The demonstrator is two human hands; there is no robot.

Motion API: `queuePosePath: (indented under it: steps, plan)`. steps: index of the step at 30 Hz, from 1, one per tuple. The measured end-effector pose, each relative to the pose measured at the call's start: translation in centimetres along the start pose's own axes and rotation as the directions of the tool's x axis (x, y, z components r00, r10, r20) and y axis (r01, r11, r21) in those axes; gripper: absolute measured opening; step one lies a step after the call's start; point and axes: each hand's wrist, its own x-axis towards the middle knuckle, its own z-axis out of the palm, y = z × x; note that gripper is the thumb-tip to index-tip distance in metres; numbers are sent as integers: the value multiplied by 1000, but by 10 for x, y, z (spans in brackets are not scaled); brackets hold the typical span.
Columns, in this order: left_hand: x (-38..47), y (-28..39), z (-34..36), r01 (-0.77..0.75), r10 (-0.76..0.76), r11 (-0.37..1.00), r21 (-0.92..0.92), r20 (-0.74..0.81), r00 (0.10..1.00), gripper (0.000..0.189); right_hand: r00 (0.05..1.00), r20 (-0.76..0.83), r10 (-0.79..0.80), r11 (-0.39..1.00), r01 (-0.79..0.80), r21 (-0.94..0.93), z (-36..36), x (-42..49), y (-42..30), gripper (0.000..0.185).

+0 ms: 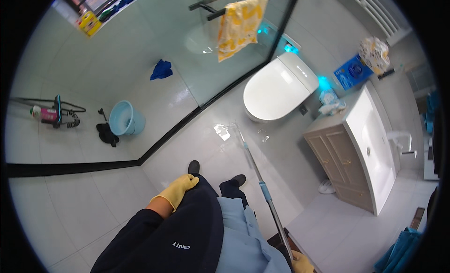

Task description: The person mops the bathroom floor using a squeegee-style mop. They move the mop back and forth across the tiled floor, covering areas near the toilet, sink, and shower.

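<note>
My left hand [177,191] wears a yellow rubber glove and grips the front hem of my dark jacket [190,220]. At the bottom edge, my right hand [301,263], gloved the same way, is closed around a metal pole [277,215] with light-blue joints. The pole slants down to the pale tiled floor [211,151], its far end low in front of the toilet. What head it carries is hard to make out. Light glints off wet-looking floor tiles around that end. My dark shoes [193,166] stand just left of the pole.
A closed white toilet [277,90] stands ahead, a beige vanity cabinet [339,164] with a basin to the right. A black-framed glass screen [211,72] bounds the shower, where a light-blue bucket [127,118] and a blue cloth [161,69] lie. A yellow-patterned towel [242,26] hangs from a rail.
</note>
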Motion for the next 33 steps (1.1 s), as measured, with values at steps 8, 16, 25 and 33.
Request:
queuePosePath:
  steps: [8, 16, 25, 33]
  plan:
    - [9, -127, -39, 126, -122, 949, -288, 32, 992, 51, 969, 209, -129, 946, 56, 321, 96, 110, -145, 39]
    - [55, -320, -82, 108, -233, 868, -484, -207, 950, 51, 966, 186, -181, 726, 3, 688, 197, 152, -330, 34]
    - [24, -354, -170, 111, -307, 837, -535, -293, 906, 45, 910, 148, -387, 512, 78, 855, 168, 307, -496, 29]
    - [-18, -314, -188, 94, -162, 730, -677, -38, 986, 41, 973, -103, -205, 837, 228, 497, 135, 400, -521, 38]
